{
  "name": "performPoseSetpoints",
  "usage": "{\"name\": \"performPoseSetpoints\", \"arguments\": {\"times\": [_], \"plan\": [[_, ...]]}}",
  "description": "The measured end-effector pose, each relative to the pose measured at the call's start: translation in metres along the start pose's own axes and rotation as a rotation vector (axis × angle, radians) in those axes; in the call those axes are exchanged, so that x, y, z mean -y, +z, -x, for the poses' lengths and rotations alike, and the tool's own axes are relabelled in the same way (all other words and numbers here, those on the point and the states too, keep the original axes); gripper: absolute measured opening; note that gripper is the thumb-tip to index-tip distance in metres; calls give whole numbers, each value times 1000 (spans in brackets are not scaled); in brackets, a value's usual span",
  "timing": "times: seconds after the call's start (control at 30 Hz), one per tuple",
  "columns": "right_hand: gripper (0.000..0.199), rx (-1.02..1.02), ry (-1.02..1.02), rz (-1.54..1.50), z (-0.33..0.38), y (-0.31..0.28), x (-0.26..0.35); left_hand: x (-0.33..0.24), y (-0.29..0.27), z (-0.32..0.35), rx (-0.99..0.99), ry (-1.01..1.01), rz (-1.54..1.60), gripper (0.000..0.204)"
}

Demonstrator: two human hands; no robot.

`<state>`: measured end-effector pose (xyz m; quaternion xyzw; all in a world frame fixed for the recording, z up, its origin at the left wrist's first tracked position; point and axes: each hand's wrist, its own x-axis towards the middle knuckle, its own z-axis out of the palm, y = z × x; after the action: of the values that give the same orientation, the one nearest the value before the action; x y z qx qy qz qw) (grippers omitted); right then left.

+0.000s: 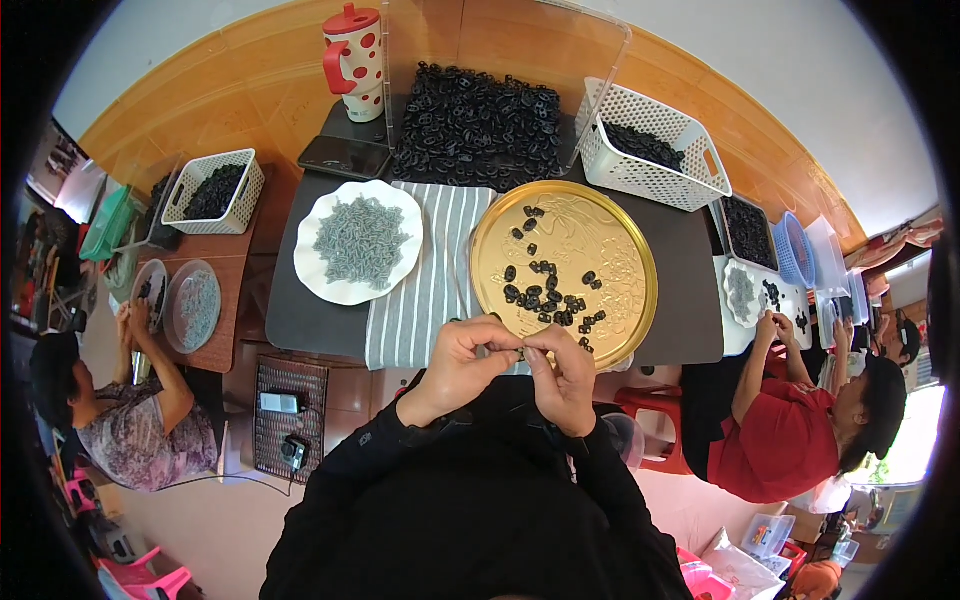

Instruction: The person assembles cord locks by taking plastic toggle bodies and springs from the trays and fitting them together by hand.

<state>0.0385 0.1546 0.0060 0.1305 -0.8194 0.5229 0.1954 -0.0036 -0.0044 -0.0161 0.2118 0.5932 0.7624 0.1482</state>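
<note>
My left hand (465, 360) and my right hand (563, 372) meet at the near edge of a round gold tray (610, 245), fingertips pinched together on a small black part (521, 350). Several more small black parts (545, 290) lie scattered on the tray. Left of it sits a white scalloped plate (325, 280) holding a heap of thin grey pieces (362, 240). A large pile of black parts (475, 125) lies at the far side of the table.
A white basket (690, 175) of black parts stands at the back right, a red-dotted lidded cup (355, 60) and a dark phone (345, 157) at the back left. A striped cloth (425, 290) lies under the tray. Two other people work at tables to either side.
</note>
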Motion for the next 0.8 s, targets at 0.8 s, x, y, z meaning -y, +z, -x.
{"name": "performPoseSetpoints", "arguments": {"times": [0.8], "plan": [[17,193,-222,838,-23,74,-2,-3,-67,39,-405,-67,165,12]]}}
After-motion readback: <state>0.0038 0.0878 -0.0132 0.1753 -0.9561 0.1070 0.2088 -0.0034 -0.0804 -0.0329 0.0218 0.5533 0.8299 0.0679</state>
